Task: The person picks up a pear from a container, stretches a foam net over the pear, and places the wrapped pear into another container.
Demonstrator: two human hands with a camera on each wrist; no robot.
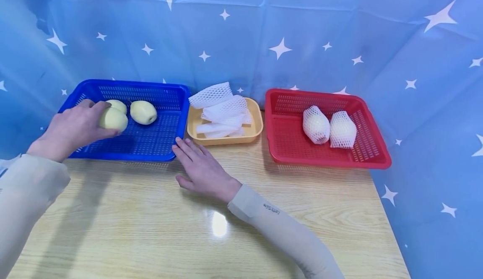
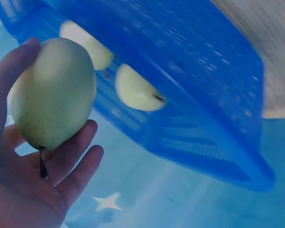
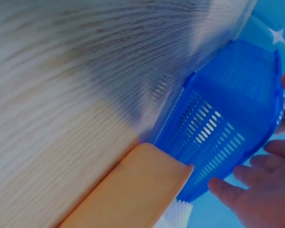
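Observation:
In the head view, my left hand (image 1: 73,124) grips a pale yellow-green pear (image 1: 114,120) above the left part of a blue basket (image 1: 124,157). The left wrist view shows this pear (image 2: 57,92) between thumb and fingers, its dark stem toward the palm. Two more pears lie inside the basket, one (image 1: 143,112) near the middle and another (image 1: 118,104) partly hidden behind the held one. My right hand (image 1: 207,170) has its fingers extended at the basket's front right corner. Nothing is in its grasp, and whether the fingertips touch the rim I cannot tell.
A yellow tray (image 1: 230,140) holding several white foam net sleeves (image 1: 225,110) stands right of the blue basket. Farther right, a red basket (image 1: 324,160) contains two net-wrapped fruits (image 1: 316,124). All rest on a wooden table (image 1: 181,237) against a blue starred curtain (image 1: 241,31).

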